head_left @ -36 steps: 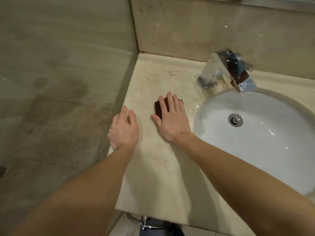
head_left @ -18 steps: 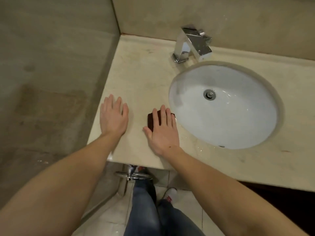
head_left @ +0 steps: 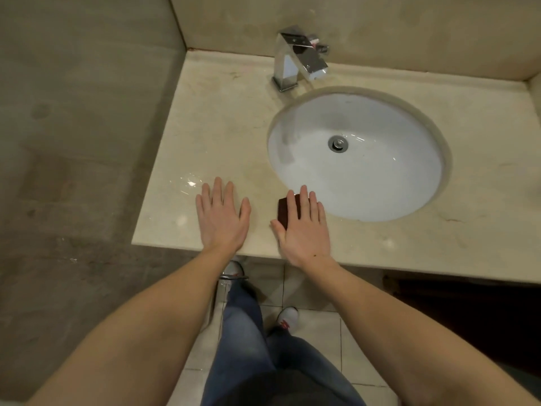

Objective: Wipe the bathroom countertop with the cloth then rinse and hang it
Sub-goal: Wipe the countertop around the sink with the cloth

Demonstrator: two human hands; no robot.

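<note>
Beige stone countertop (head_left: 222,118) is pressed near its front edge by the left hand (head_left: 221,215), laid flat with fingers spread and empty. Just beside it, a dark cloth (head_left: 282,208) is pinned under the flat right hand (head_left: 304,227), beside the white sink (head_left: 380,183).

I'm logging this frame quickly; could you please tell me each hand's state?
Left hand: open, flat on the countertop, empty.
Right hand: open, pressing flat on the dark cloth.
</note>
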